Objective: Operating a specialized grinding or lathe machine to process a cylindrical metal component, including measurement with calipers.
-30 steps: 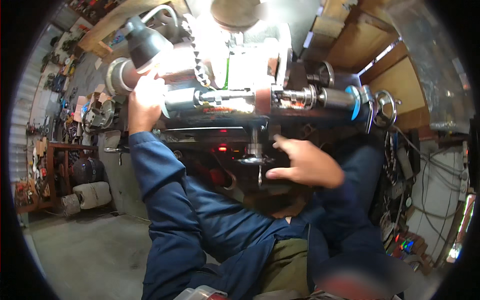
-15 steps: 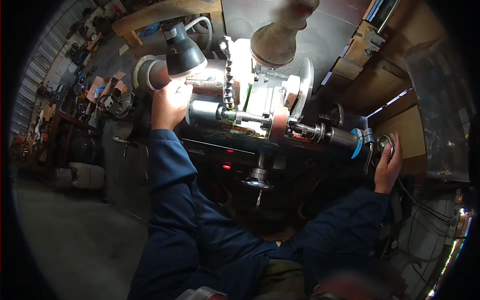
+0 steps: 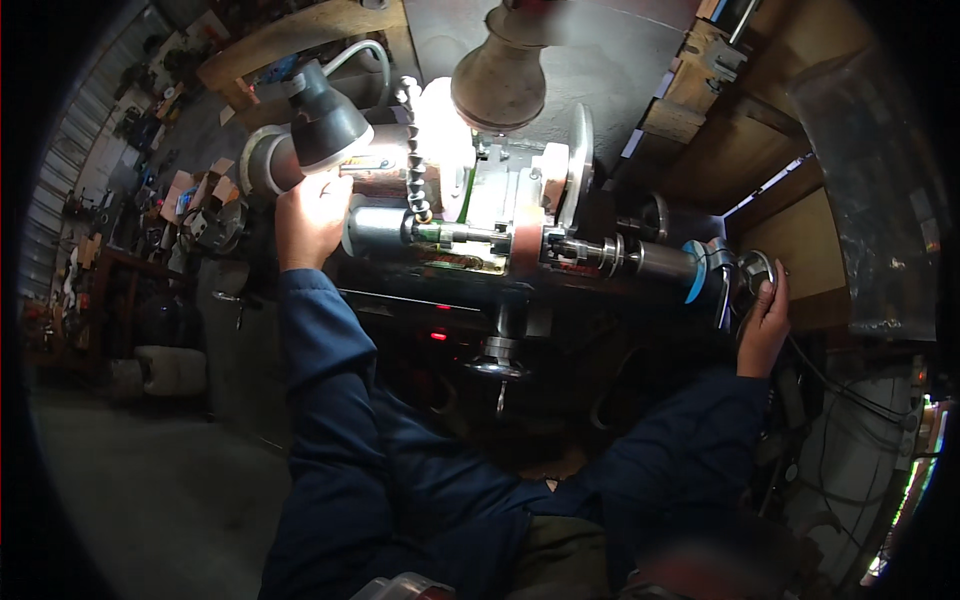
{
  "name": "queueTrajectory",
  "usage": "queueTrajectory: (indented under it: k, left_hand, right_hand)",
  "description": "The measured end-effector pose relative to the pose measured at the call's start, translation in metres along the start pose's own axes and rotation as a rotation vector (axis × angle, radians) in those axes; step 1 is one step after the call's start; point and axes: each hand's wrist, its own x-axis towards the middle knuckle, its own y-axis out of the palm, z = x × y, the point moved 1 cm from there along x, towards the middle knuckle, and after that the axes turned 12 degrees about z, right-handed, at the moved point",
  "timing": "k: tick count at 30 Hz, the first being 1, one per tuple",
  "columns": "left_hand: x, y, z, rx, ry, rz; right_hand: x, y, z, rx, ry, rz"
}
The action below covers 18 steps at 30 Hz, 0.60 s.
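My left hand [image 3: 312,222] is closed beside the dark work lamp [image 3: 328,125], at the left end of a grinding machine; its curled fingertips hide what they hold. My right hand [image 3: 765,322] grips the rim of a metal handwheel [image 3: 752,280] at the machine's right end. Between the dark headstock cylinder [image 3: 380,232] and the steel tailstock barrel [image 3: 665,262] lies a metal shaft [image 3: 470,233]. A reddish-brown block or collar [image 3: 527,240] surrounds or covers part of its middle. The segmented coolant hose [image 3: 413,150] hangs down to the shaft's left end.
Below the machine's front projects another handwheel [image 3: 497,362] with a crank handle. A large pale disc [image 3: 580,165] stands behind the shaft. A beige bell-shaped housing [image 3: 498,85] hangs above. Cables [image 3: 840,385] run down at the right. Cluttered shelves and a white container [image 3: 172,370] are at the left.
The whole view has shifted, so the machine sits farther left in the picture. Both hands stay at their places, and my right hand remains on the handwheel.
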Motion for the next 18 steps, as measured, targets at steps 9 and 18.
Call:
queueTrajectory:
  k: [9, 18]
  left_hand:
    - [0.001, -0.0004, -0.0025, 0.133, 0.08, -0.045]
    - [0.0019, 0.0013, 0.0007, 0.048, -0.009, 0.003]
  right_hand:
    - [0.0038, 0.0021, -0.0021, -0.024, -0.001, -0.027]
    - [0.0081, 0.0023, -0.0014, -0.041, 0.04, -0.007]
